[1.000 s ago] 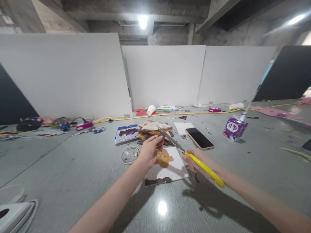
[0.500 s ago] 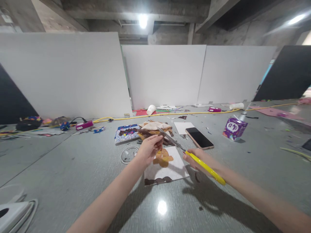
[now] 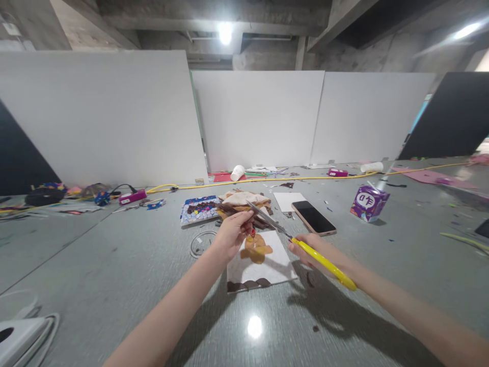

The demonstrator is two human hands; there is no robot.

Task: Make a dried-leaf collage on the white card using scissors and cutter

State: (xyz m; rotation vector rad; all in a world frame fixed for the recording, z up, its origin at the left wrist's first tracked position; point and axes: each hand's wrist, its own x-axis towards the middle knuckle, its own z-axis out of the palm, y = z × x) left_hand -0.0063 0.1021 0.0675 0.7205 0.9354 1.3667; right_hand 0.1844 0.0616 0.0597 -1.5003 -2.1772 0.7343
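Observation:
My right hand (image 3: 305, 250) is closed around yellow-handled scissors (image 3: 321, 262), whose metal blades point up and left towards my other hand. Close to the blade tips, my left hand (image 3: 237, 232) is pinched shut. Whatever its fingers hold is too small to make out; a bit of red shows just below them. Beneath both hands lies a white square board (image 3: 275, 270) with orange-brown pieces (image 3: 256, 250) in its upper part and dark brown scalloped pieces (image 3: 250, 284) along its near edge. Behind the left hand is a heap of beige and brown cloth-like scraps (image 3: 244, 199).
A blue-and-white decorated board (image 3: 198, 210) and a clear ring-shaped item (image 3: 202, 243) lie to the left. On the right are a phone (image 3: 314, 217), a white card (image 3: 289, 201) and a purple drink carton (image 3: 369, 203). A yellow cable (image 3: 260, 179) crosses behind, before white panels (image 3: 260, 117).
My left hand has shifted slightly left, away from the scissor blades, and the red bit under its fingers now shows. A small dark scrap now lies on the table below the right hand.

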